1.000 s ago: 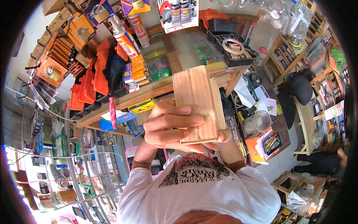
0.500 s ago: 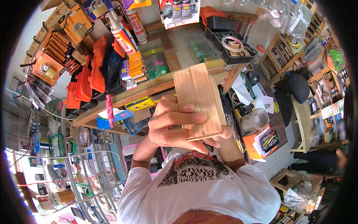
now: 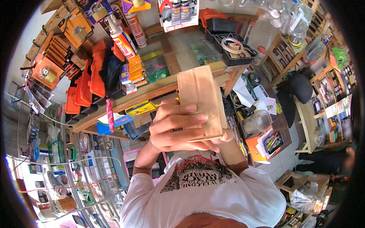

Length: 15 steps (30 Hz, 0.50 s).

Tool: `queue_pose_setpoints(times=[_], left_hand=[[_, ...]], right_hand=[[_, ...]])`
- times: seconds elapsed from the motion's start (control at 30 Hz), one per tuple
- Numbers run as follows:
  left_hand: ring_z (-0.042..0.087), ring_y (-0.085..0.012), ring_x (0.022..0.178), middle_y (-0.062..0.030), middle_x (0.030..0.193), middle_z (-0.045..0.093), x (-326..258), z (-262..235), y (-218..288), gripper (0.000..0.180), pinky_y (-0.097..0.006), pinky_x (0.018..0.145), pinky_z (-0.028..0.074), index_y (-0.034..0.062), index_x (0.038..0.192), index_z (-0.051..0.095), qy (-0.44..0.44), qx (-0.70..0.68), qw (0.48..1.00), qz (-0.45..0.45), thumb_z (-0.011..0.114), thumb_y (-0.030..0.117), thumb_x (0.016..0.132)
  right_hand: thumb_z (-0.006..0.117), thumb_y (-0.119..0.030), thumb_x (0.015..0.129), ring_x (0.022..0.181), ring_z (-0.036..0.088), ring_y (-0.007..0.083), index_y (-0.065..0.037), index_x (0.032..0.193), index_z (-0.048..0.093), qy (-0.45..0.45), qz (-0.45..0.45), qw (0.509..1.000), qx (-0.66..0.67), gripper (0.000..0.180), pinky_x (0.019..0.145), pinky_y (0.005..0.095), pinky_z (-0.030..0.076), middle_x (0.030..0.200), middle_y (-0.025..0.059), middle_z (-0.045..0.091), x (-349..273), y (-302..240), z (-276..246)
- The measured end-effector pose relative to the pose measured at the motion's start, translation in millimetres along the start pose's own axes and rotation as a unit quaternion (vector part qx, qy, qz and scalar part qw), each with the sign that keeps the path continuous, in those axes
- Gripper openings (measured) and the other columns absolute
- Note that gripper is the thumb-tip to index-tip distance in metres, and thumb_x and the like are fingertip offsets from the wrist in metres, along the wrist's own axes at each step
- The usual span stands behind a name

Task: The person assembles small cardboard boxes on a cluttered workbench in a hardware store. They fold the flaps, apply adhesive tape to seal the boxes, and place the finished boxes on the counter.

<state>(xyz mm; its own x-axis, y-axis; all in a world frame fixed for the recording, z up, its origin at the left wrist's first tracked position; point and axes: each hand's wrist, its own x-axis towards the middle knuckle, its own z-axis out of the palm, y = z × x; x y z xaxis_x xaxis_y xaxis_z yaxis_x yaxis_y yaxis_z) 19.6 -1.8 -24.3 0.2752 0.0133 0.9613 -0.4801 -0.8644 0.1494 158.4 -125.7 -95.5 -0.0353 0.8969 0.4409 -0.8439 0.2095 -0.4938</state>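
Note:
A plain brown cardboard box point(image 3: 202, 89) is raised in front of my chest, its long face tilted up toward me. My left hand point(image 3: 173, 127) grips its left side and lower part, with fingers laid across the front face. At the box's lower right corner, part of my right hand point(image 3: 227, 135) shows, closed around the near end. Most of the right hand's fingers are hidden behind the box. A tape seam runs lengthwise along the face.
A glass-topped wooden counter point(image 3: 173, 45) lies beyond the box, with orange cases point(image 3: 97, 72), glue tubes and small boxes at its left. A black tray point(image 3: 237, 57) holds a tape roll. To the right are a clear jar point(image 3: 257, 122) and an orange box point(image 3: 258, 146). A person point(image 3: 330, 161) is at far right.
The box has tilted slightly, so its near end flap shows less. My left hand has shifted a little left with it. Both hands keep their hold.

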Motion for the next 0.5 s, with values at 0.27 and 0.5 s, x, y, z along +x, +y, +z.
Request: queue_pose_setpoints(times=[0.27, 0.5], left_hand=[[0.065, -0.0227, 0.110, 0.0011, 0.118, 0.075, 17, -4, 13, 0.054, -0.036, 0.086, 0.047, 0.0214, 0.111, 0.081, -0.078, 0.011, 0.997, -0.016, 0.090, 0.048, 0.065], [0.067, -0.0323, 0.110, -0.0094, 0.117, 0.075, 9, 9, -5, 0.043, -0.044, 0.095, 0.050, 0.0108, 0.111, 0.079, -0.088, -0.026, 0.994, -0.059, 0.087, 0.033, 0.076]], right_hand=[[0.079, -0.037, 0.089, 0.045, 0.061, 0.0190, 0.002, 0.156, 0.027, -0.025, -0.014, 0.999, -0.015, 0.093, 0.047, 0.0325, 0.052, 0.111, 0.0205, 0.067, -9, 11, -6], [0.065, -0.048, 0.099, 0.042, 0.052, 0.0115, -0.005, 0.153, 0.038, -0.029, -0.044, 0.999, -0.007, 0.074, 0.066, 0.0343, 0.051, 0.114, 0.0075, 0.068, -13, 15, -11]])
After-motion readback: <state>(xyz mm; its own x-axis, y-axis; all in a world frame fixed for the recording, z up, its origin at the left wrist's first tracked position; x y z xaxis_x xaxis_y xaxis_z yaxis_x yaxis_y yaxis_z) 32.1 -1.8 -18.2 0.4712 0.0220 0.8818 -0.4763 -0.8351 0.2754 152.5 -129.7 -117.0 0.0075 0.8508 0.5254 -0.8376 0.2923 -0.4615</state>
